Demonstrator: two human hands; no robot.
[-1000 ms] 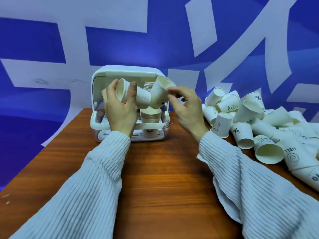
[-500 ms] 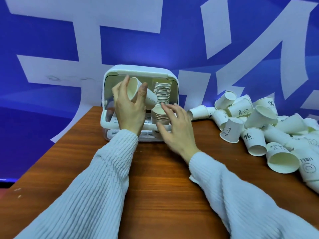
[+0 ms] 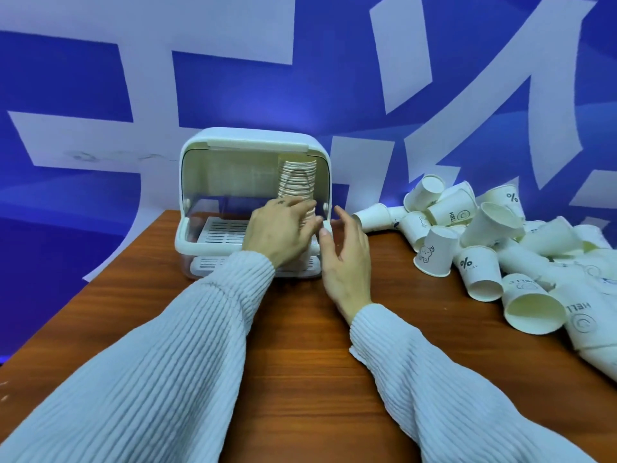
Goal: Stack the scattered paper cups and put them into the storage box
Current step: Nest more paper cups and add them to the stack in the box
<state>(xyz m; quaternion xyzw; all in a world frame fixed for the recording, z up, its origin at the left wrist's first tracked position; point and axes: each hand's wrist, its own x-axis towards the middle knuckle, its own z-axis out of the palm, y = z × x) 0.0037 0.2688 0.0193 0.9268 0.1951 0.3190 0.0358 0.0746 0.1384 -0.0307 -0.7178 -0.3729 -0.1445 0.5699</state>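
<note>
While the left hand (image 3: 278,230) curls round the tall nested stack of white paper cups (image 3: 297,183) inside the white plastic storage box (image 3: 253,142) at 12 o'clock, the open right hand (image 3: 347,248) hovers beside its rim, so a nudge could topple the leaning column.

Loose paper cups (image 3: 484,228) read "HELLO" and "%"; the wall lettering is cropped, unreadable.

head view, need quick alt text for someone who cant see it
A left hand reaches into an open white storage box at a cup stack, right hand open beside it. Loose paper cups lie heaped on the wooden table.
</note>
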